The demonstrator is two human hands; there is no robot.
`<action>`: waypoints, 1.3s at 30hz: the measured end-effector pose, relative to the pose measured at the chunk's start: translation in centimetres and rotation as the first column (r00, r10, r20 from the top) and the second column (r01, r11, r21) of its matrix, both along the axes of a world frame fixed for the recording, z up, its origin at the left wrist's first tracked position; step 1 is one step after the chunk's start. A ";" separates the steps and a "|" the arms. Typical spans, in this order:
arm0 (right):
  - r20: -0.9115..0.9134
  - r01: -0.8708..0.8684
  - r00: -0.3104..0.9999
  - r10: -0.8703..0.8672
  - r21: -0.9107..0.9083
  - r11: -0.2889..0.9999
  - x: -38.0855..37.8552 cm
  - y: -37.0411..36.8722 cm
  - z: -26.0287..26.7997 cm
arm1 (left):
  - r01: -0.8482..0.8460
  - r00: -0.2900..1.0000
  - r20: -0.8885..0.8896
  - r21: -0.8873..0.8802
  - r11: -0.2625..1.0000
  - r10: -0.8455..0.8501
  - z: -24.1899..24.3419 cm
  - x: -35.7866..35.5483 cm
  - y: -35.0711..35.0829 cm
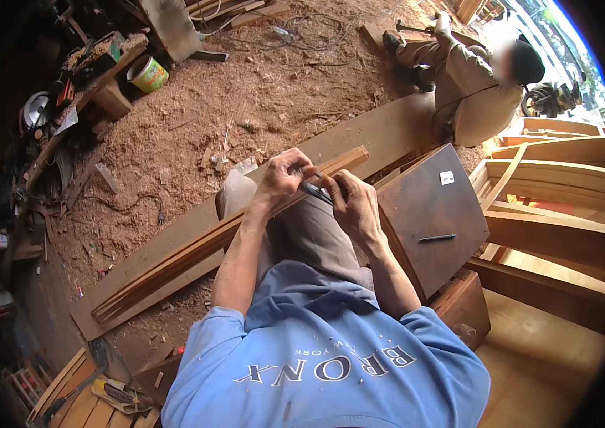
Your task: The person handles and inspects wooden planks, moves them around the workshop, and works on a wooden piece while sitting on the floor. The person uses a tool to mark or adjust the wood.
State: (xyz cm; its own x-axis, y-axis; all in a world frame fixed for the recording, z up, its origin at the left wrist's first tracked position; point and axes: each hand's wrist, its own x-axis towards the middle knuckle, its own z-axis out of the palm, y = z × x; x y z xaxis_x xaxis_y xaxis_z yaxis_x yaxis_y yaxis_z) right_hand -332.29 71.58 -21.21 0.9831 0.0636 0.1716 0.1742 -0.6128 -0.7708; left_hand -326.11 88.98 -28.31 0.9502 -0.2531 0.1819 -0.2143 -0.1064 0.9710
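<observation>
My left hand (283,179) and my right hand (357,206) meet above my lap, fingers pinched around a slim dark metallic tool (315,191). Its exact kind is hard to tell, since fingers cover both ends. Just below the hands, a bundle of long thin wooden strips (168,267) slants across my knees, passing under my left forearm. A wide wooden plank (388,122) lies beyond the strips. Close by my right forearm stands a brown wooden box (409,214) with a dark pen (437,238) and a small white label (446,178) on its top.
A seated co-worker (479,91) holds a long tool at upper right. Curved wooden frames (548,224) stand at right. Sawdust (184,123) covers the floor. A circular saw (36,111) and a paint bucket (148,74) are at upper left, with a cable (136,198) nearer.
</observation>
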 end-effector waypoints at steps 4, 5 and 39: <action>0.033 0.000 0.999 0.002 -0.059 0.998 -0.2 0.2 -0.9 | -0.292 0.956 -0.001 0.087 0.953 0.293 -0.9 -0.4 -0.6; 0.020 0.001 1.000 0.001 -0.064 0.998 -0.4 0.0 -1.1 | -0.338 0.941 0.020 0.124 0.933 0.338 -0.9 -0.5 -0.6; 0.338 -0.203 0.890 0.305 -0.305 0.931 -0.2 -0.4 0.8 | -0.490 0.846 -0.192 0.090 0.867 0.498 0.0 -2.0 -0.5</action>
